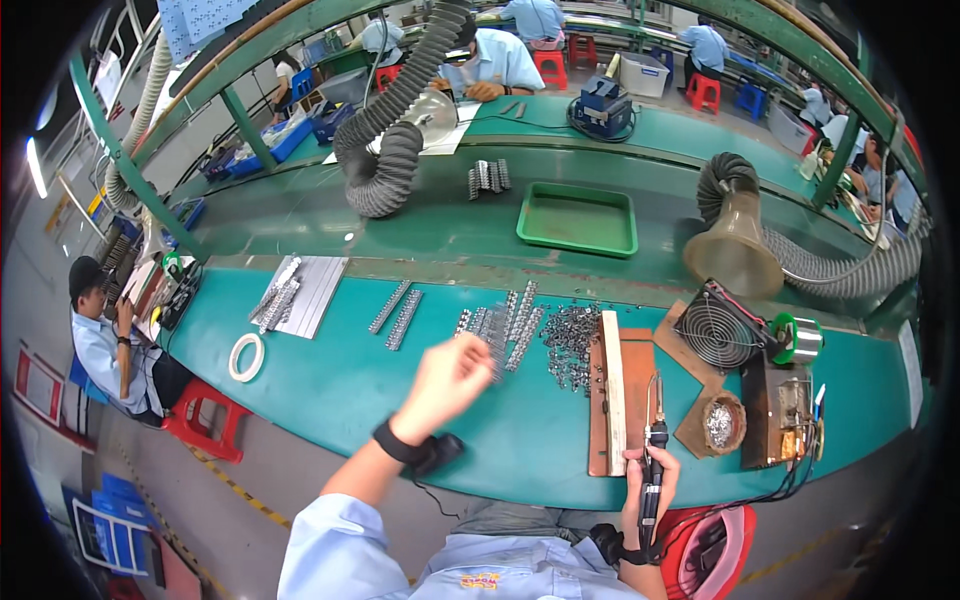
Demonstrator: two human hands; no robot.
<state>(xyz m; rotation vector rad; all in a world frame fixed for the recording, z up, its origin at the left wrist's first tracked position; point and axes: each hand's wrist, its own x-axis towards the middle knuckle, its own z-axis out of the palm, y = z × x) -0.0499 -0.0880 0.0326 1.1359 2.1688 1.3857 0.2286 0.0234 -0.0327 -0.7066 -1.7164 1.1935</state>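
My right hand grips the black handle of a soldering iron, its metal tip pointing away from me beside a pale wooden bar on a reddish-brown board. My left hand is over the middle of the green table, fingers curled in. At its fingertips is a grey metal strip, smeared by motion, which the fingers seem to pinch. More toothed metal strips lie just beyond. A pile of small dark metal parts spreads between these strips and the board.
Two strips and a grey grooved plate lie left, near a white tape roll. At right stand a fan, solder spool, round tin and soldering station. Beyond are a green tray and extraction hoses.
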